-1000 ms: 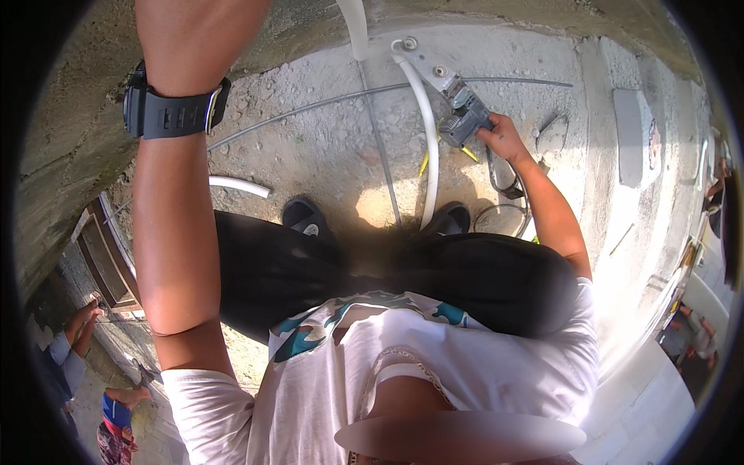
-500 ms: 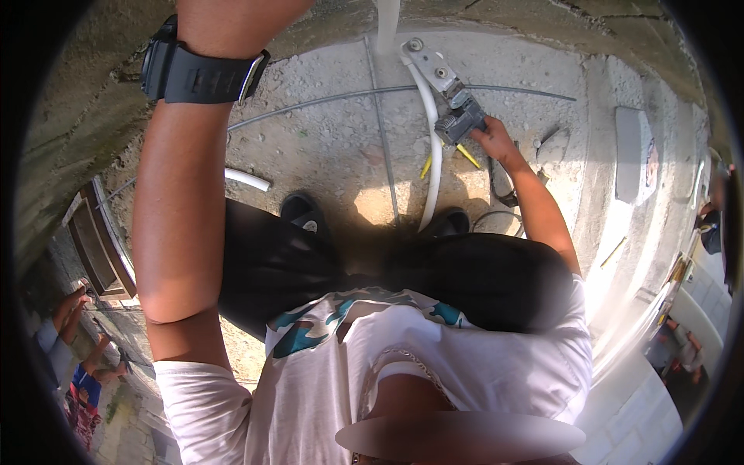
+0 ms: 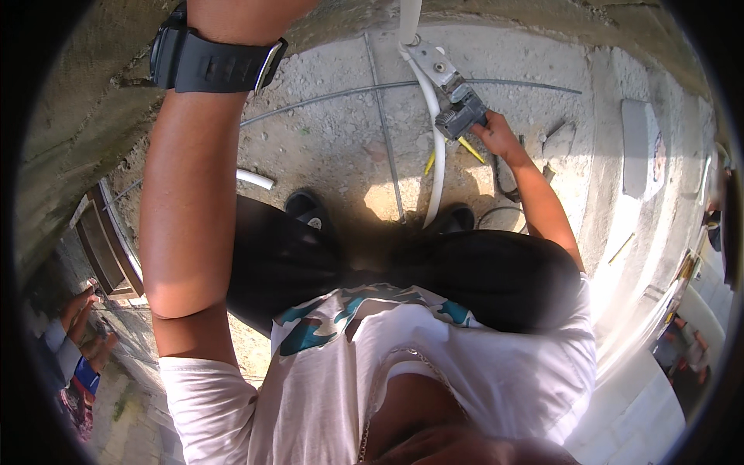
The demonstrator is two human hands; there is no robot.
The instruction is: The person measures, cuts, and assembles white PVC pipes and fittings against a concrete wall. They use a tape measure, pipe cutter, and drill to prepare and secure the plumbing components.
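Observation:
My right hand [image 3: 498, 136] is closed round the grey body of a plastic pipe welder [image 3: 457, 101], whose flat metal plate with round dies points up and away. A white pipe [image 3: 410, 19] comes down from the top edge and meets the tip of that plate. Below the tool, a bent white pipe [image 3: 439, 167] runs back toward my feet. Yellow legs [image 3: 470, 149] show under the tool. At the top left, my left hand [image 3: 252, 17] is raised, with a black watch at its wrist. Its fingers lie beyond the picture edge.
Thin grey rods [image 3: 384, 128] cross on the rubble-strewn ground. A short white pipe piece [image 3: 254, 179] lies by my left foot. Rough concrete walls [image 3: 85, 101] curve around the pit. A grey slab [image 3: 638, 147] lies at right. Other people [image 3: 81, 356] are at far left and far right.
The white pipe at the top has shifted right and now meets the end of the welder's plate. My left forearm has moved slightly right; the right hand keeps its hold.

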